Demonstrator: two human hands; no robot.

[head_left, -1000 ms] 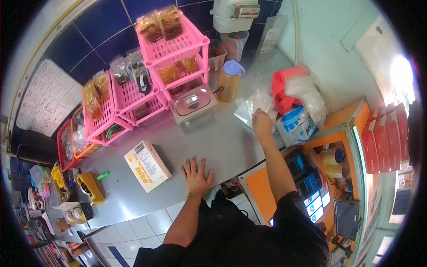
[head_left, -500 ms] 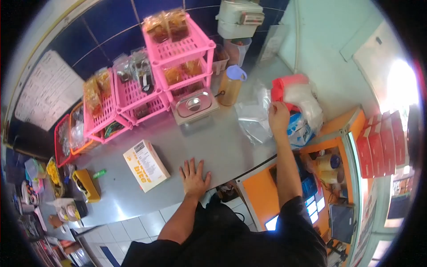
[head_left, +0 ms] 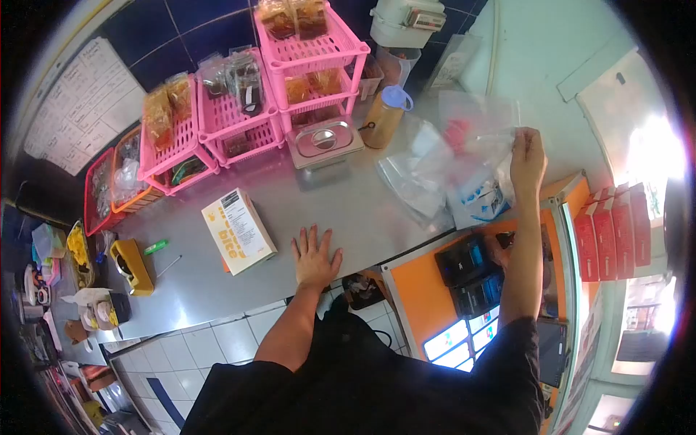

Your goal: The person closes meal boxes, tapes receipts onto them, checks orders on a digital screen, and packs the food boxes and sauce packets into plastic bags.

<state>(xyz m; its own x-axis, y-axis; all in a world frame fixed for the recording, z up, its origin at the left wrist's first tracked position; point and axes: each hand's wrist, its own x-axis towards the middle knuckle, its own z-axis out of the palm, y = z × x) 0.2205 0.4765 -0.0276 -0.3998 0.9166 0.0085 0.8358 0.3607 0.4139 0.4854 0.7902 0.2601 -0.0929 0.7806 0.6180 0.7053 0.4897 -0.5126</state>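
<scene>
My left hand (head_left: 316,261) lies flat on the steel counter (head_left: 312,206), fingers spread, holding nothing. To its left sits a white and yellow carton (head_left: 239,230). At the right, my right hand (head_left: 528,158) pinches the edge of a clear plastic bag (head_left: 482,116), which hangs out to the left of the fingers. Through the bag a red thing shows, blurred. Below it are more clear plastic bags (head_left: 409,177) and a blue and white package (head_left: 484,203), partly covered.
Pink stacked baskets (head_left: 312,47) with bagged goods stand along the wall. Before them sit a lidded steel container (head_left: 326,141) and a bottle with a purple lid (head_left: 386,119). A yellow holder (head_left: 132,267) is at left; an orange cabinet (head_left: 406,279) with black devices (head_left: 470,264) at lower right.
My right hand has moved right and slightly up, drawing a clear plastic bag away from the pile and over the red thing. My left hand stays flat on the counter. The view has shifted a little.
</scene>
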